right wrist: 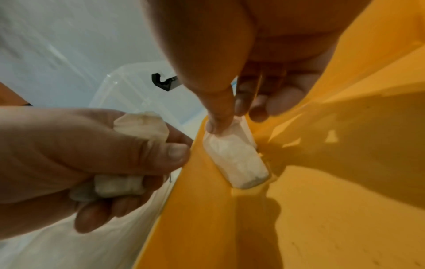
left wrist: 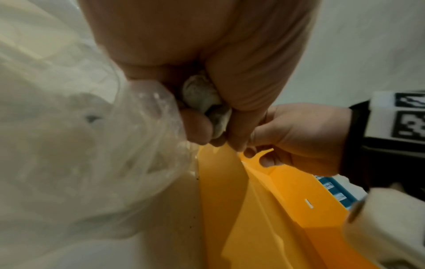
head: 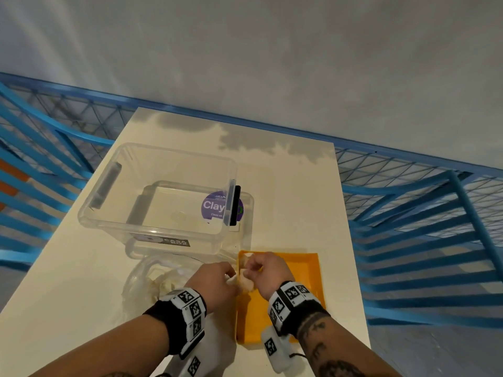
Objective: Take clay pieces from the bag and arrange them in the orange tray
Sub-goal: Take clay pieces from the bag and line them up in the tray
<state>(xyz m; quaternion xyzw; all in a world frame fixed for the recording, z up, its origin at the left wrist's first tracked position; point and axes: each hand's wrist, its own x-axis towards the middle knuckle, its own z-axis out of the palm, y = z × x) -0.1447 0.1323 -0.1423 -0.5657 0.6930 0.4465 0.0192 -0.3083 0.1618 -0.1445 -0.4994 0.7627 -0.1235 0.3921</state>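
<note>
A cream table (head: 89, 268) stands against a pale grey wall, with blue metal railing (head: 408, 213) and mesh to either side. The far half of the tabletop is bare; nearer in sits a clear plastic storage box (head: 163, 197), open at the top, with a purple "Clay" label showing through it. Just in front of it lies the crumpled clear bag (head: 152, 278), and to its right the orange tray (head: 307, 270), its right edge near the table's right edge.

The left hand (head: 215, 284) hovers just outside the tray's left rim, fingers and thumb curled tight round pale clay pieces (right wrist: 131, 125); lumps show above and below the thumb. The right hand (head: 268, 270) is over the tray's far left corner, thumb and fingertips pinching the top of a white clay block (right wrist: 234, 158) that stands against the tray's left wall, its lower end on the floor of the tray.

From the head view the clay is mostly hidden behind the knuckles. The bag's contents are a blur through the plastic, so I cannot tell how much is left inside. The near tray edge is covered by the right wristband.
</note>
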